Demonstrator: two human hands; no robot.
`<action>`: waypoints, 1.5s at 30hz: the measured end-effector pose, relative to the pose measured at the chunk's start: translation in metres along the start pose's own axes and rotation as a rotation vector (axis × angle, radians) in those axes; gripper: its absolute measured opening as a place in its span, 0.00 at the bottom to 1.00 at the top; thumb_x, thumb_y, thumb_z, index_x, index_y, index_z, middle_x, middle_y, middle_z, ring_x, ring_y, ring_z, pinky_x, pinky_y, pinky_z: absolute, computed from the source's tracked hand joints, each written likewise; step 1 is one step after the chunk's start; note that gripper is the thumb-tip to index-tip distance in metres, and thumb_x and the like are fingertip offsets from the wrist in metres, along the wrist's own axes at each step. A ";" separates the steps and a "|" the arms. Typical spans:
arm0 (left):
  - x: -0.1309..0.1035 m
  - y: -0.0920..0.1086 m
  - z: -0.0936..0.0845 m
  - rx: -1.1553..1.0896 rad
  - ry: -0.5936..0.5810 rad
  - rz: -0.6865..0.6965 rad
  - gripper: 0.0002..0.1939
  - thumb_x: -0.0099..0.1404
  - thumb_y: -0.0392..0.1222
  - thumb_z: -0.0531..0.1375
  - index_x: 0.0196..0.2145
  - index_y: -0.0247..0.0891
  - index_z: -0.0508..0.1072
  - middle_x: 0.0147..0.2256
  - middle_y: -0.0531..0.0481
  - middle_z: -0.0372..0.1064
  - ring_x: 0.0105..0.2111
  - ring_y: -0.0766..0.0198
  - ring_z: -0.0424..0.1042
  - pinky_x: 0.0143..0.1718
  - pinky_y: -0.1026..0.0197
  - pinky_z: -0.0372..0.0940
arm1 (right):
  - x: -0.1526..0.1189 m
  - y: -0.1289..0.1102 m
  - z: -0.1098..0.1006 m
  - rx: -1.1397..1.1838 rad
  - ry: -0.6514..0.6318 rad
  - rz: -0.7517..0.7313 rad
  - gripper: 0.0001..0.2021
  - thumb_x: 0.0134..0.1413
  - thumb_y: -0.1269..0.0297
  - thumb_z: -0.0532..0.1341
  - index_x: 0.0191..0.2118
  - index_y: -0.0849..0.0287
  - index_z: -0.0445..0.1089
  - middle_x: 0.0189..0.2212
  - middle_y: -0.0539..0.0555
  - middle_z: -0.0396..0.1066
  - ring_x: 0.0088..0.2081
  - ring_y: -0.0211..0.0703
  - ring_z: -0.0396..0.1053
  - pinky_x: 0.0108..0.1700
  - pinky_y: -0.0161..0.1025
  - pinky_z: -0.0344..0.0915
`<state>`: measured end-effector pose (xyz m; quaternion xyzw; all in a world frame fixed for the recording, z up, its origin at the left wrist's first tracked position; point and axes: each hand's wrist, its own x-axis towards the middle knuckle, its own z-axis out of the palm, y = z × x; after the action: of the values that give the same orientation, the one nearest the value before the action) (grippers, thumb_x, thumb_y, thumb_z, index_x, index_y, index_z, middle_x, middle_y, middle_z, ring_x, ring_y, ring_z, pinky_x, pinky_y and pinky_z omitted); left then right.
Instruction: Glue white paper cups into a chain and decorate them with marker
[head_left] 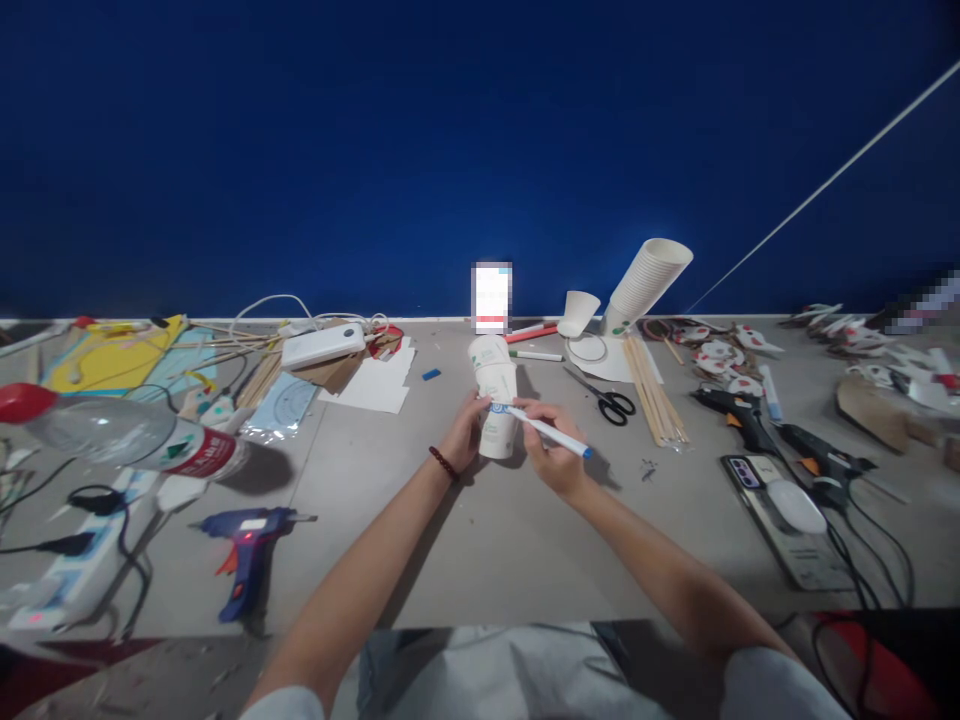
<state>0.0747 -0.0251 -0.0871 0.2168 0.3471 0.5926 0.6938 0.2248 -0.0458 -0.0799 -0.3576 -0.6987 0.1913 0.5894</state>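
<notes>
A column of joined white paper cups (496, 382) with green print lies on the grey table in the middle, pointing away from me. My left hand (466, 432) is closed on its left side, near the lower cup. A white marker with a blue end (559, 437) is pinched in my right hand (553, 452). The marker's tip meets the cups at a band of blue curved marks (498, 407). The fingers of my right hand also rest close to the cups' right side. A small blue cap (431, 375) lies to the left of the cups.
Left are a bottle (161, 437), a blue glue gun (249, 545) and a power strip (94, 550). Stacked cups (651, 285), scissors (611, 402) and wooden sticks (654, 395) are right of centre. Farther right lie two black glue guns and a phone (787, 530) with cables.
</notes>
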 end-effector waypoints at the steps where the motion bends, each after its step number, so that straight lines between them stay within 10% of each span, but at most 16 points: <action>1: 0.000 0.000 0.000 -0.001 0.000 -0.002 0.26 0.52 0.43 0.71 0.49 0.40 0.74 0.36 0.51 0.78 0.37 0.58 0.75 0.42 0.58 0.65 | 0.000 0.000 0.000 0.008 -0.003 0.001 0.03 0.64 0.67 0.60 0.42 0.53 0.67 0.42 0.58 0.80 0.46 0.51 0.81 0.46 0.48 0.78; 45: 0.000 0.001 -0.001 -0.038 -0.005 -0.054 0.24 0.51 0.44 0.69 0.47 0.38 0.75 0.36 0.49 0.79 0.37 0.54 0.77 0.43 0.55 0.65 | 0.003 -0.004 -0.003 -0.003 -0.003 -0.015 0.02 0.63 0.67 0.60 0.40 0.53 0.67 0.40 0.58 0.82 0.41 0.51 0.82 0.40 0.46 0.78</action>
<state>0.0733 -0.0245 -0.0865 0.1957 0.3399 0.5796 0.7143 0.2268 -0.0463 -0.0745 -0.3530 -0.7023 0.1865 0.5894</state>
